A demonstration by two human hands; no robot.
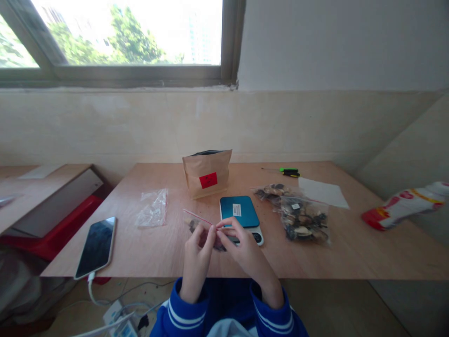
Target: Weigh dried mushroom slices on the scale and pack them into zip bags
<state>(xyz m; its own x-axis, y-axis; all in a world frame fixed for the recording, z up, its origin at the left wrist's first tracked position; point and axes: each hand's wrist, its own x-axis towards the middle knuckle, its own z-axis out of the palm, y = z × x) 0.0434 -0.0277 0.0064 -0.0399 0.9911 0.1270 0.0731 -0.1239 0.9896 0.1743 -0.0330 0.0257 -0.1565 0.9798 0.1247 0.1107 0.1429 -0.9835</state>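
From my end I see left hand (198, 245) and right hand (242, 244) both pinching red strip (197, 216) of zip bag (191, 223), midway along table's (154, 255) near edge; probably steadies bag's mouth. Scale (249, 209) just beyond, seemingly for easy reach. Pouch (208, 164) upright toward far edge, likely against spilling.

Above the wooden surface (351, 255), the left hand (197, 252) and right hand (242, 243) meet, each with a fingertip grip at the pink-edged top of a small clear bag (190, 218) of dark contents. Just beyond sits a teal-topped scale (248, 208) (partly hidden by the right hand). A brown pouch (219, 166) stands behind; a crumpled clear bag (153, 208) and phone (96, 248) lie left, two filled bags (304, 221) right.
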